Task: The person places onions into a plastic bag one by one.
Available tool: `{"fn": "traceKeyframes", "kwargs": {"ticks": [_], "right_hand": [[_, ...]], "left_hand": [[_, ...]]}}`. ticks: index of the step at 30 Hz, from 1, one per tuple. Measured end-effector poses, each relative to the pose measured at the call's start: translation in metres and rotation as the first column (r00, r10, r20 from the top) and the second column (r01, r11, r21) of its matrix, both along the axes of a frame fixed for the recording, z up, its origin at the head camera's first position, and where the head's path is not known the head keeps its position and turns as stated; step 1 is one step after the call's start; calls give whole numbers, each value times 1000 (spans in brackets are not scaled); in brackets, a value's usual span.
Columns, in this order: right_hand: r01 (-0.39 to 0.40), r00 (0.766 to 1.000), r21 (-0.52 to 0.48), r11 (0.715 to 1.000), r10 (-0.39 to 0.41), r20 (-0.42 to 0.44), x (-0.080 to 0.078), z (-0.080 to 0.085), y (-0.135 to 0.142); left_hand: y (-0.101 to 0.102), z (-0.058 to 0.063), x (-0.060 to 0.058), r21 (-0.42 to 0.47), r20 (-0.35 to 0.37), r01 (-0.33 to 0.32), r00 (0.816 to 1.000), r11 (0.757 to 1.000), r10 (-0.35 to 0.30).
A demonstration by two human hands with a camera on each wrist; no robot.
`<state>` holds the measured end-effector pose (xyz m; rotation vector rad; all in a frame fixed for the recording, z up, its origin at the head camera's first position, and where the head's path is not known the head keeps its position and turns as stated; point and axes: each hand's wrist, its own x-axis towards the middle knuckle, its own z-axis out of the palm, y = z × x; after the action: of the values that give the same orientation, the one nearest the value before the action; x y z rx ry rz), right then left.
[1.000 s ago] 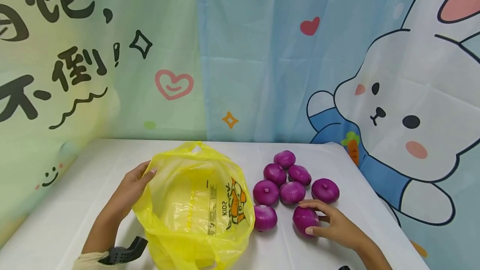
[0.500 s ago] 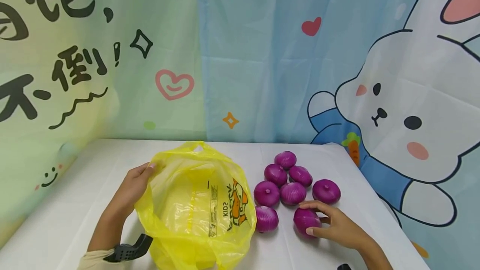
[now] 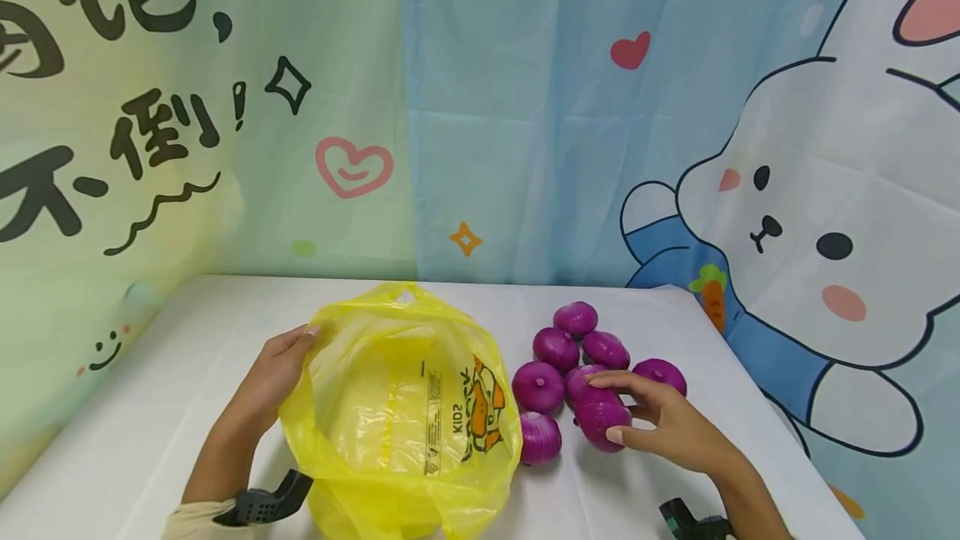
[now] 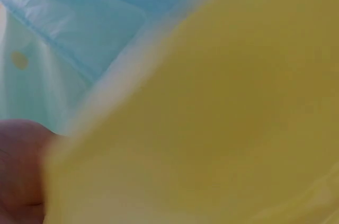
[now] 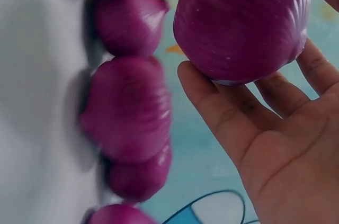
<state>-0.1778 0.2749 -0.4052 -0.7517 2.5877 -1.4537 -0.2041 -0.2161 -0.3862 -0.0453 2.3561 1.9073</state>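
Observation:
In the head view, my left hand (image 3: pixel 272 377) grips the left rim of a yellow plastic bag (image 3: pixel 352 407), whose wide mouth faces me. That bag fills most of the left wrist view, blurred, with part of the hand at the lower left edge. My right hand (image 3: pixel 671 423) holds a purple onion (image 3: pixel 602 419) between thumb and fingers, lifted a little above the table. The right wrist view shows the same onion (image 5: pixel 241 23) up close, the fingers beneath it. Several more onions (image 3: pixel 537 387) lie grouped between the bag and the right hand, one partly hidden behind the held onion.
A white-covered table (image 3: pixel 225 323) carries everything. One onion (image 3: pixel 660 375) sits to the right of the group, behind the right hand. A printed curtain (image 3: pixel 517 148) with a cartoon rabbit hangs behind the table. Each wrist wears a dark device (image 3: pixel 266 500).
My right hand has raised the onion off the table and shifted it slightly left and away from me. The left hand keeps its grip on the bag.

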Motion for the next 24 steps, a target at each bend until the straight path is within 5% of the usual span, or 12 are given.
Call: {"fn": "traceKeyframes", "kwargs": {"ticks": [13, 24], "right_hand": [[-116, 990, -136, 984, 104, -93, -14, 31, -42], [-220, 972, -262, 940, 188, -141, -24, 46, -73]], "left_hand": [[0, 1, 3, 30, -10, 31, 999, 999, -30], [2, 3, 3, 86, -30, 56, 998, 995, -54]]}}
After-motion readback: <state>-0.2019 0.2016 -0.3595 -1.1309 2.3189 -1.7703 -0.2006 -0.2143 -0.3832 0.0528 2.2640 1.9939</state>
